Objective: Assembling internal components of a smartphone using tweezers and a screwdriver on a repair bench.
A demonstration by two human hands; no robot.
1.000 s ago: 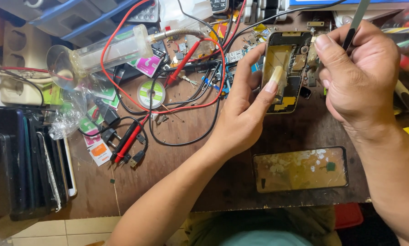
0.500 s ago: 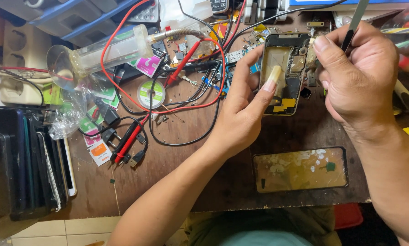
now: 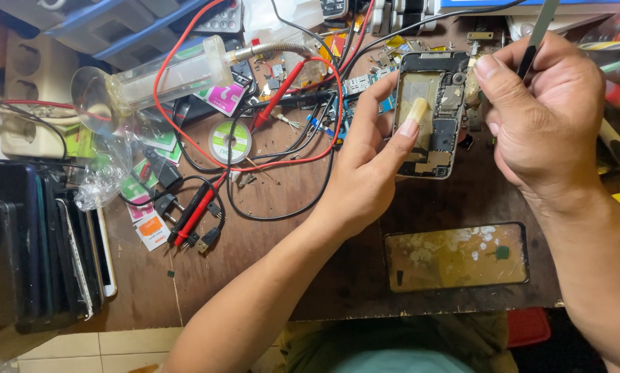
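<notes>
The left hand (image 3: 365,173) holds an opened phone (image 3: 431,114) up off the brown table (image 3: 289,255), near the far side of it; the fingers curl round the phone's left edge and the thumb (image 3: 403,135) presses on the bare insides, right by a small pale strip; the phone has no back cover, so its little metal parts and boards show; the right hand (image 3: 538,117) is closed in a fist round a thin dark tool (image 3: 534,38), which sticks up out of the fist toward the top of the picture; this hand sits just beside the phone's right edge, with its thumb close to the top corner; I cannot tell where the working tip of the tool is, because the hand hides it; nearer the person, a flat dark screen panel (image 3: 456,257) lies on the table, with patches of old glue on it; to the left, red and black wires (image 3: 254,124) loop over the table, and a small round spool (image 3: 230,141) lies among them; a clear big syringe (image 3: 165,76) lies further back; a row of phones (image 3: 54,255) stands stacked on edge at the far left.
</notes>
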